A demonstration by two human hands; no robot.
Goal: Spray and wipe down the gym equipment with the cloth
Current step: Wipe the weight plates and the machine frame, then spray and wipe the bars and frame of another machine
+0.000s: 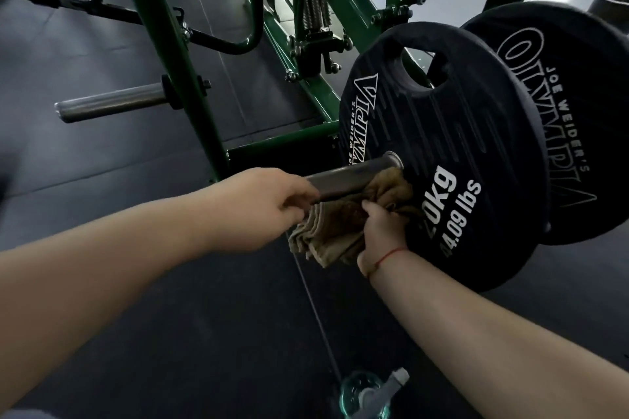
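Note:
A folded tan cloth (335,228) hangs under the steel sleeve (357,173) that sticks out of a black 20 kg weight plate (452,153). My right hand (383,231) grips the cloth from below, close to the plate face. My left hand (262,204) grips the free end of the sleeve, its fingers curled round the metal and touching the cloth's edge. A clear green spray bottle (369,391) stands on the floor below my right forearm.
A second, larger black plate (558,95) sits behind the first. The green machine frame (190,78) rises at the centre, with a bare steel peg (109,102) on its left. Springs and cable handles hang behind. Dark rubber flooring (170,333) lies all around.

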